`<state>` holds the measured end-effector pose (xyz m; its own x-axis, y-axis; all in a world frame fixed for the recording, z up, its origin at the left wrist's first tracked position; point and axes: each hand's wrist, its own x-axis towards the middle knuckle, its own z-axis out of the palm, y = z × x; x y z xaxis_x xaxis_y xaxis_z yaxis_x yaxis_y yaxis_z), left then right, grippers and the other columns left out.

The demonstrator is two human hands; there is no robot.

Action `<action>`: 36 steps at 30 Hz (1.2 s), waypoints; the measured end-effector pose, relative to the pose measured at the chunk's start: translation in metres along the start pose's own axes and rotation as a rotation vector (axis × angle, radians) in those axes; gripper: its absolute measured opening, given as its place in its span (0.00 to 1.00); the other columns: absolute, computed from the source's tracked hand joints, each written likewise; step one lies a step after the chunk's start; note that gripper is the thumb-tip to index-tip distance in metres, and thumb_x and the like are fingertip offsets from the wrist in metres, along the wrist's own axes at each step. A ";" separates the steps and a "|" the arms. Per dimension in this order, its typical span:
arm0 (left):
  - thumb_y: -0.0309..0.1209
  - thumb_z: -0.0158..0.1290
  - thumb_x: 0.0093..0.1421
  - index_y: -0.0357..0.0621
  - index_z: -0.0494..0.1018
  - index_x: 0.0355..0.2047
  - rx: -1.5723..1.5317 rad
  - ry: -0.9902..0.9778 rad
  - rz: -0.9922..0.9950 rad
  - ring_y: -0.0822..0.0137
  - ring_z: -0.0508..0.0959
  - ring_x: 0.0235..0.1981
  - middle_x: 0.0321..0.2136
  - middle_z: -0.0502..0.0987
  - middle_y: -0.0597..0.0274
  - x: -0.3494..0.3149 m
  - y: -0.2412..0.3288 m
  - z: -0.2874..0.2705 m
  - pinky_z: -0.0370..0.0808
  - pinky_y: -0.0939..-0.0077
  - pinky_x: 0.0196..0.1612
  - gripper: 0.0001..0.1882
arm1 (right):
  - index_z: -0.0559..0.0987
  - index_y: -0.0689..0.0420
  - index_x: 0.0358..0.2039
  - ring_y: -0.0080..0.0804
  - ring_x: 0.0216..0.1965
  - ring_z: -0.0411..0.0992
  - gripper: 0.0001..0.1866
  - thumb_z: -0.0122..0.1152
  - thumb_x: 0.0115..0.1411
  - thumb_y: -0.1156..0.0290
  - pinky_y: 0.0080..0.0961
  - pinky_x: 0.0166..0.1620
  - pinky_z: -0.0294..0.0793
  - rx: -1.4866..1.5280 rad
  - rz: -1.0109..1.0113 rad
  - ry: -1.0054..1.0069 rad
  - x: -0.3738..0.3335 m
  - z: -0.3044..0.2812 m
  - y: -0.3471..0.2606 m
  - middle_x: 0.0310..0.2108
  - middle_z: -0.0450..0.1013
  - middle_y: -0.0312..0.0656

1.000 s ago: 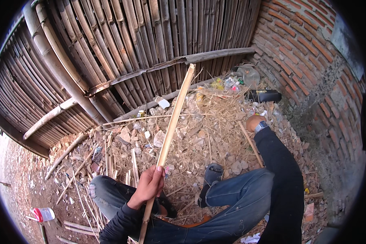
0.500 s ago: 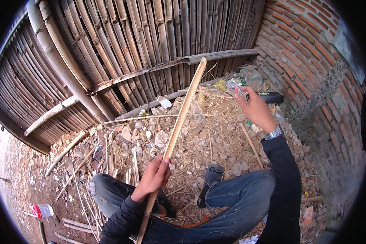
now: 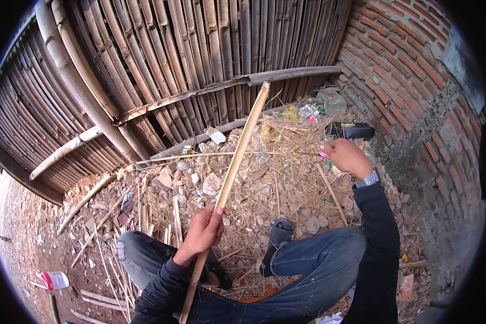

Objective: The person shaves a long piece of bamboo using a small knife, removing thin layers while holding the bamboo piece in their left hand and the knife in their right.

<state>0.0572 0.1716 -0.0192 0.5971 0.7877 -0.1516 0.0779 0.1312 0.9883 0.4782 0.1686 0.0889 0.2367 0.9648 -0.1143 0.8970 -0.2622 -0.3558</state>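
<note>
My left hand point(image 3: 202, 229) is closed around the lower part of a long split bamboo strip point(image 3: 244, 143). The strip slants up and away, its pale inner face showing, and its near end passes over my thigh. Off to the right, apart from the strip, my right hand point(image 3: 349, 157) is closed, palm down. A bright pink bit point(image 3: 323, 150) shows at its fingertips, and a thin dark line runs leftward from there, like a narrow blade. Its exact kind is too small to make out.
A bamboo slat wall point(image 3: 200, 48) stands ahead and a brick wall point(image 3: 416, 92) to the right. Rubble and straw point(image 3: 286, 178) cover the ground around my legs. Bamboo pieces point(image 3: 102, 299) and a red-lidded clear container point(image 3: 54, 280) lie at left. A black object point(image 3: 353, 130) rests beyond my right hand.
My right hand has come down and nearer, turning palm down with its fingers more curled. The bamboo strip has shifted slightly left and down, still in my left hand.
</note>
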 end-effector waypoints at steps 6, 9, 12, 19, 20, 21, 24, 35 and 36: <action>0.40 0.40 0.79 0.38 0.70 0.46 -0.023 0.009 -0.017 0.78 0.66 0.10 0.13 0.65 0.72 -0.001 0.000 -0.001 0.63 0.81 0.15 0.17 | 0.80 0.67 0.35 0.40 0.28 0.78 0.24 0.51 0.74 0.56 0.37 0.36 0.75 0.135 -0.178 0.059 0.010 0.019 -0.011 0.28 0.78 0.50; 0.41 0.37 0.79 0.37 0.69 0.46 0.001 0.006 -0.026 0.75 0.66 0.08 0.11 0.65 0.69 0.003 -0.002 -0.004 0.64 0.80 0.14 0.19 | 0.81 0.67 0.37 0.30 0.25 0.75 0.21 0.51 0.74 0.59 0.32 0.34 0.74 0.147 -0.149 0.103 0.010 0.022 -0.024 0.27 0.77 0.45; 0.41 0.37 0.79 0.37 0.69 0.46 -0.004 0.006 -0.033 0.75 0.66 0.09 0.12 0.66 0.69 0.002 -0.007 -0.005 0.64 0.79 0.14 0.19 | 0.80 0.66 0.38 0.30 0.23 0.72 0.19 0.51 0.74 0.60 0.31 0.32 0.73 0.499 0.027 -0.202 0.015 0.015 -0.024 0.25 0.75 0.43; 0.41 0.40 0.78 0.39 0.70 0.46 -0.039 0.027 -0.048 0.78 0.65 0.10 0.13 0.66 0.72 0.001 -0.015 -0.008 0.63 0.80 0.15 0.17 | 0.79 0.65 0.43 0.36 0.37 0.76 0.15 0.55 0.73 0.64 0.31 0.45 0.74 0.177 -0.260 0.237 0.030 0.037 0.005 0.36 0.78 0.41; 0.41 0.40 0.78 0.39 0.70 0.46 -0.052 0.025 -0.052 0.78 0.65 0.10 0.13 0.66 0.72 0.001 -0.016 -0.007 0.63 0.80 0.14 0.17 | 0.78 0.66 0.42 0.38 0.42 0.77 0.15 0.54 0.73 0.64 0.32 0.49 0.74 0.158 -0.383 0.477 0.032 0.040 0.008 0.40 0.79 0.42; 0.41 0.40 0.78 0.39 0.70 0.45 -0.065 0.021 -0.057 0.78 0.65 0.10 0.13 0.66 0.72 0.002 -0.016 -0.006 0.63 0.80 0.14 0.17 | 0.78 0.66 0.42 0.38 0.42 0.77 0.15 0.54 0.73 0.64 0.32 0.49 0.74 0.156 -0.380 0.478 0.038 0.043 0.015 0.40 0.79 0.42; 0.41 0.40 0.79 0.40 0.70 0.45 -0.070 0.011 -0.053 0.78 0.65 0.10 0.13 0.65 0.72 0.005 -0.019 -0.006 0.63 0.80 0.14 0.17 | 0.78 0.65 0.45 0.37 0.33 0.80 0.15 0.53 0.74 0.64 0.33 0.42 0.78 0.117 -0.532 0.677 0.044 0.039 0.012 0.46 0.79 0.50; 0.40 0.38 0.79 0.40 0.69 0.46 -0.158 0.006 -0.054 0.78 0.61 0.10 0.13 0.62 0.73 0.010 -0.014 -0.002 0.60 0.80 0.14 0.16 | 0.74 0.65 0.34 0.49 0.25 0.75 0.20 0.55 0.72 0.57 0.41 0.33 0.73 0.196 -0.538 0.010 -0.017 0.069 -0.109 0.24 0.75 0.49; 0.41 0.38 0.79 0.41 0.69 0.47 -0.163 0.015 -0.043 0.79 0.61 0.10 0.13 0.62 0.74 0.009 -0.013 -0.005 0.60 0.81 0.14 0.16 | 0.75 0.65 0.32 0.55 0.25 0.73 0.22 0.56 0.71 0.56 0.45 0.34 0.73 0.219 -0.598 0.004 -0.019 0.075 -0.115 0.24 0.74 0.51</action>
<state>0.0576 0.1800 -0.0337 0.5838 0.7881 -0.1950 -0.0279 0.2595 0.9653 0.3429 0.1785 0.0623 -0.2802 0.9455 0.1660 0.7776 0.3250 -0.5383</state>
